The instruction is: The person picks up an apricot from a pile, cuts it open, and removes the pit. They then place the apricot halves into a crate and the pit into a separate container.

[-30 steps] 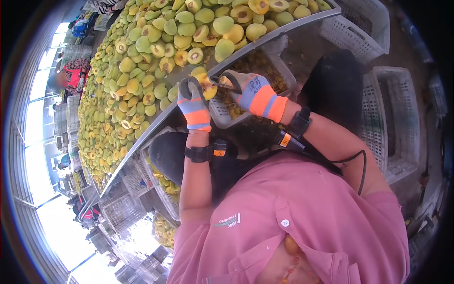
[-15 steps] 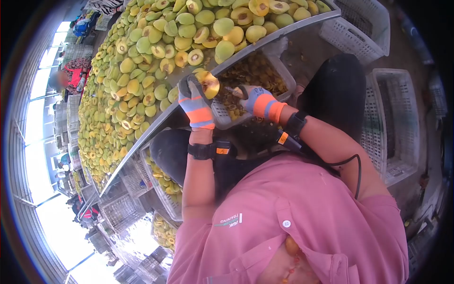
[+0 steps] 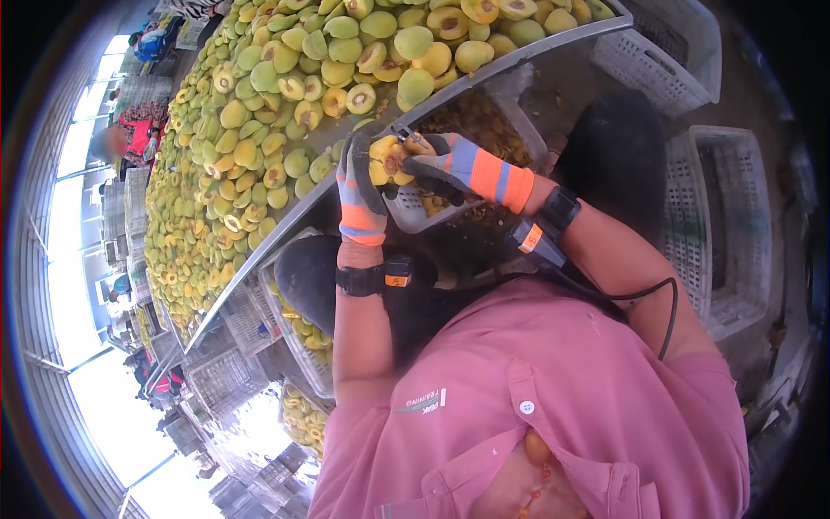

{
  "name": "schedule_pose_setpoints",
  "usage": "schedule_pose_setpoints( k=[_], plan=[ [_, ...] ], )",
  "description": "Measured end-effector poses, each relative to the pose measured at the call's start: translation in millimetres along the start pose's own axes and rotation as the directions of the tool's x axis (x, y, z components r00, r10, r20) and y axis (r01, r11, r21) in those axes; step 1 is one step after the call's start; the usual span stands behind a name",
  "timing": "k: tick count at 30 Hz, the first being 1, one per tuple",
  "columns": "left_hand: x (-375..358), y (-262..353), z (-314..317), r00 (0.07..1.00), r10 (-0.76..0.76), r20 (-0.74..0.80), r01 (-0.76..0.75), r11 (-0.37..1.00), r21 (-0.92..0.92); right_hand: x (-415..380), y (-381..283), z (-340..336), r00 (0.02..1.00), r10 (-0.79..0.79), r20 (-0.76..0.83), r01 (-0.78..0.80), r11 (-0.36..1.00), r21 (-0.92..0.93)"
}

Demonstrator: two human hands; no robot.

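In the head view, my gloved left hand (image 3: pixel 356 177) is closed on a yellow peach half (image 3: pixel 387 164), its cut face and dark pit hollow turned toward my right. My right hand (image 3: pixel 448 164), gloved too, grips a small pitting tool with a wooden handle (image 3: pixel 418 144) and a metal end. Its fingers sit right at the peach's cut face, and the tool's metal end lies over the fruit's upper edge. Below both hands is a white crate (image 3: pixel 413 214) holding fruit scraps.
A metal-edged table (image 3: pixel 298 212) heaped with peach halves (image 3: pixel 251 151) spans the left and top. White plastic crates (image 3: pixel 722 229) stand at my right, and another (image 3: pixel 653 65) at upper right. A crate of peaches (image 3: pixel 303 324) sits by my left knee. A person in red (image 3: pixel 138 134) is across the table.
My right hand has moved left and up, bringing the tool from just beside the peach half onto it. The peach's cut face has turned, and my left hand shifted slightly right.
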State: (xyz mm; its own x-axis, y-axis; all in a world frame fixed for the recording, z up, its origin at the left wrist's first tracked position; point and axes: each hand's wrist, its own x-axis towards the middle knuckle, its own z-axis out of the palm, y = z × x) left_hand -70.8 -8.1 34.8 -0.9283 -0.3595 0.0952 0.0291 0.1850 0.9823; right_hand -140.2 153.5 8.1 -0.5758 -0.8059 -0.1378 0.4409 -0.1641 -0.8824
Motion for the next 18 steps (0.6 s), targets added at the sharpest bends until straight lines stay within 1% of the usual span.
schedule_pose_setpoints(
  k=[2,3,4,5,6,9,10,12,13,16,17,18],
  plan=[
    [4.0,-20.8,-10.6,0.995,0.049,0.082,-0.059,0.990,0.131,8.6,9.4,-0.8,0.998,-0.038,-0.046,0.034,0.995,-0.093],
    [4.0,-21.4,-11.4,0.926,0.327,0.187,-0.371,0.705,0.604,11.3,14.8,-1.3,0.996,-0.059,-0.071,0.049,0.989,-0.140],
    [4.1,-23.3,-8.6,0.983,0.182,0.000,-0.173,0.932,0.317,12.6,20.7,-0.6,0.984,-0.109,-0.144,0.078,0.975,-0.208],
    [2.9,-25.7,-4.2,0.992,-0.028,-0.123,0.023,0.999,-0.042,13.4,27.2,1.5,0.964,-0.163,-0.211,0.101,0.956,-0.277],
    [1.8,-26.2,-1.5,0.951,-0.265,-0.161,0.180,0.894,-0.410,12.9,29.1,5.1,0.937,-0.220,-0.272,0.119,0.931,-0.344],
    [-0.5,-27.6,1.5,0.961,-0.165,-0.223,0.074,0.928,-0.365,6.8,33.9,9.5,0.980,-0.079,-0.184,0.022,0.956,-0.293],
    [-1.1,-27.9,2.7,0.961,-0.132,-0.242,0.040,0.936,-0.349,7.4,34.0,10.3,0.983,-0.012,-0.181,-0.040,0.959,-0.279],
    [-4.1,-27.0,6.9,0.976,0.008,-0.219,-0.041,0.988,-0.149,8.7,31.2,13.0,0.978,0.119,-0.172,-0.161,0.954,-0.252],
    [-5.6,-25.6,9.0,0.978,0.075,-0.195,-0.086,0.995,-0.048,7.9,28.4,14.2,0.975,0.139,-0.171,-0.180,0.951,-0.250],
    [-12.1,-10.3,16.4,0.984,0.090,-0.156,-0.066,0.986,0.155,0.6,17.0,17.3,0.967,0.196,-0.161,-0.231,0.942,-0.245],
    [-11.2,-8.2,18.7,0.978,0.159,-0.135,-0.123,0.962,0.243,-1.8,12.2,18.6,0.965,0.208,-0.158,-0.242,0.941,-0.239],
    [-10.9,-6.9,19.1,0.969,0.202,-0.140,-0.142,0.926,0.351,-2.8,10.8,18.2,0.963,0.220,-0.157,-0.252,0.939,-0.232]
  ],
)
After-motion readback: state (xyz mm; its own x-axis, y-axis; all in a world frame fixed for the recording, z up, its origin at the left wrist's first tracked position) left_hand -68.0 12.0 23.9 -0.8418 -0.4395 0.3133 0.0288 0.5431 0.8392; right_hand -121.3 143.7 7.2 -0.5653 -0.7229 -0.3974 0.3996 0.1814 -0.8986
